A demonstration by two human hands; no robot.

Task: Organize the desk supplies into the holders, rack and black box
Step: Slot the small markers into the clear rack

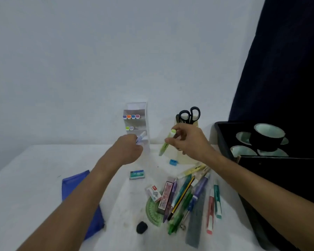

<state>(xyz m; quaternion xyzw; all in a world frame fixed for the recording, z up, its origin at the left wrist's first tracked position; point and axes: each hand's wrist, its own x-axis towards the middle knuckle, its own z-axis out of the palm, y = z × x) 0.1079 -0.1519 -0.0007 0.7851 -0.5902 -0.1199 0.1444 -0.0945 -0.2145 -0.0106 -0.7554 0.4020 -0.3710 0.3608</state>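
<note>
Already, rack [136, 122] holds 6 markers [131, 116]; holder [188, 142] holds scissors [189, 114].

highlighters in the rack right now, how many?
6 seated in the white rack: four caps on the upper shelf, two on the middle shelf. A seventh, in the left hand, is entering the lowest shelf. Deeper ones may be hidden.

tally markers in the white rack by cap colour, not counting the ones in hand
White rack, cap ends showing:
Blue: 2
Orange: 1
Pink: 1
Green: 1
Lilac: 1
Total: 6
</note>
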